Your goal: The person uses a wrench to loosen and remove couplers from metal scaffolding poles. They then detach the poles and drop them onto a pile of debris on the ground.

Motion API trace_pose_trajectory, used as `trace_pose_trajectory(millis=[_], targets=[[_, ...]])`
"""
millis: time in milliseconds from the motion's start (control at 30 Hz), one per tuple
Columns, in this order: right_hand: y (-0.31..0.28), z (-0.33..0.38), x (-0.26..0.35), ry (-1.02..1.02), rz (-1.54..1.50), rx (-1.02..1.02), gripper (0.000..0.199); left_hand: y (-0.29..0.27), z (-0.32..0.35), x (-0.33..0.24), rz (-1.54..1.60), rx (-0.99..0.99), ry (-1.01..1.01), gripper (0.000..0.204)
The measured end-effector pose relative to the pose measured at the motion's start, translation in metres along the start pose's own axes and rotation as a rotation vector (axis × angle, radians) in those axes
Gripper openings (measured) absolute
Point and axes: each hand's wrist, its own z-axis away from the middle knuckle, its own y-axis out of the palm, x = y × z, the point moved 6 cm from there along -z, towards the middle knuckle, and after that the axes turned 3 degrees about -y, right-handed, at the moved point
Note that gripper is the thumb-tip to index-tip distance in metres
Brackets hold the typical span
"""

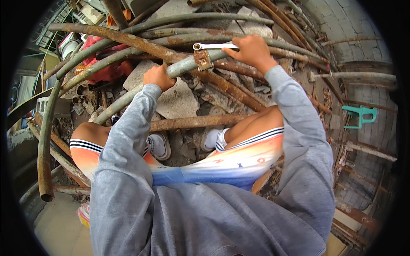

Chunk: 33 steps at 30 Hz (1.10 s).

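Note:
My left hand (159, 78) is wrapped round a grey metal pipe (184, 66) that slants from lower left to upper right in front of me. A rusty clamp (202, 60) sits around this pipe, to the right of that hand. In my right hand (253, 52) is a shiny wrench (215, 46), its ring end over the top of the clamp, where a bolt would be too small to make out. The fingers of that hand close on the wrench's far end, just above the pipe, and partly hide it.
Rusty pipes (149, 46) and bent grey pipes cross over the ground ahead. Broken concrete slabs (178, 97) lie under them. A rusty bar (200, 122) runs before my feet. Red plastic pieces (109, 68) are at the upper left, a green plastic stool (359, 116) at the right.

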Motion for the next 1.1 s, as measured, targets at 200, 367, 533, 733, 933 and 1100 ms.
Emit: trace_pose_trajectory(millis=[200, 367, 533, 733, 933, 1100], targets=[[-0.033, 0.091, 0.056, 0.249, -0.188, 0.26, 0.042, 0.041, 0.031, -0.016, -0.107, 0.06, 0.155, 0.037], [-0.052, 0.102, 0.082, 0.325, -0.25, 0.24, 0.036, 0.034, 0.035, -0.007, -0.018, 0.023, 0.208, 0.036], [-0.079, 0.111, 0.098, 0.379, -0.26, 0.203, 0.035, 0.021, 0.06, -0.008, 0.024, 0.042, 0.233, 0.036], [-0.05, 0.119, 0.094, 0.369, -0.145, 0.362, 0.028, 0.068, 0.058, -0.009, -0.088, 0.195, 0.215, 0.038], [0.014, 0.145, 0.097, 0.296, -0.066, 0.608, 0.024, 0.131, 0.069, -0.007, -0.128, 0.32, 0.191, 0.036], [0.045, 0.168, 0.1, 0.402, -0.252, 0.63, 0.03, 0.145, 0.059, 0.002, -0.089, 0.255, 0.237, 0.03]])
